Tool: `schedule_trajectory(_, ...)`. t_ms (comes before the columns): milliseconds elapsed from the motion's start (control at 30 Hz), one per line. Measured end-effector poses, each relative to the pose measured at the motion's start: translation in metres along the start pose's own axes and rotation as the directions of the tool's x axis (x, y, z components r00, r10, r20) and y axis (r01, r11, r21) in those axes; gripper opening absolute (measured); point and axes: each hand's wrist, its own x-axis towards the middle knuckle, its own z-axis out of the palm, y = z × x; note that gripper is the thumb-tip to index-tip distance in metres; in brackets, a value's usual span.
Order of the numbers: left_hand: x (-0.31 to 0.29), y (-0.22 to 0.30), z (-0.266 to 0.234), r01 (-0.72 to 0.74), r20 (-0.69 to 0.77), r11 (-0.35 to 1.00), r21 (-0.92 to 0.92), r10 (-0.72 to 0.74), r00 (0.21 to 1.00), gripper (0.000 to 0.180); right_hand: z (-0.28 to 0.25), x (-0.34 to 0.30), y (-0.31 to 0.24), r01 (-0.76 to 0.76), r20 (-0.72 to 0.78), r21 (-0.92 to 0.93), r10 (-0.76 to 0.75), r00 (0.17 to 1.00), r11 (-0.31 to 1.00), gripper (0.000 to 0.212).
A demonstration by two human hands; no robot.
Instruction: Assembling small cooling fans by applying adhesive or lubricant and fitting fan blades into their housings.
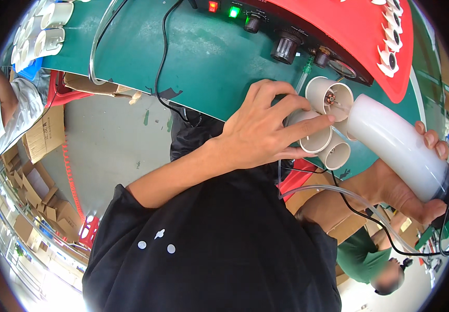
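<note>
My right hand [417, 182] grips a large white dispensing cartridge [396, 140], its dark end cap with the hose at the far right. The cartridge slants up to the left, and its thin clear nozzle [341, 107] points into a white plastic cup [315, 89]. Inside that cup a small round part with copper windings [330, 98] shows. My left hand [274, 122] closes round a second white cup [322, 140], one finger stretched toward the nozzle. Another white cup [337, 156] stands just below it, partly touching. A further cup is mostly hidden behind the nozzle end.
A black control box [266, 36] with lit buttons and knobs stands on the green table [198, 62]. On top lies a red tray [359, 31] with small white parts. More white cups [50, 41] stand at far left. Cables and a clear hose [339, 190] trail nearby. Two people sit beyond.
</note>
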Motion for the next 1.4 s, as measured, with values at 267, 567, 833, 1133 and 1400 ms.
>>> schedule_trajectory(267, 0.002, 0.001, 0.001, -0.014, 0.01, 1.0, -0.019, 0.014, 1.0, 0.076, 0.006, -0.005, -0.005, 0.022, -0.002, -0.045, -0.022, 1.0, 0.999, 0.086)
schedule_trajectory(567, 0.008, 0.013, -0.01, 0.112, 0.13, 0.994, -0.002, -0.111, 0.985, 0.066, -0.041, -0.014, -0.061, 0.177, 0.147, 0.033, -0.18, 0.973, 0.984, 0.09)
schedule_trajectory(833, 0.012, 0.028, 0.004, 0.042, 0.167, 0.996, 0.079, -0.055, 0.984, 0.068, -0.035, -0.022, -0.032, 0.154, 0.076, 0.006, -0.154, 0.985, 0.988, 0.087)
schedule_trajectory(1133, 0.01, 0.034, 0.011, 0.07, 0.176, 0.988, 0.136, -0.093, 0.98, 0.062, -0.044, -0.018, -0.023, 0.088, 0.052, 0.026, -0.09, 0.995, 0.996, 0.09)
schedule_trajectory(1400, 0.01, 0.033, 0.012, 0.085, 0.174, 0.987, 0.133, -0.108, 0.979, 0.06, -0.037, -0.015, -0.023, 0.094, 0.037, -0.052, -0.092, 0.995, 0.994, 0.087)
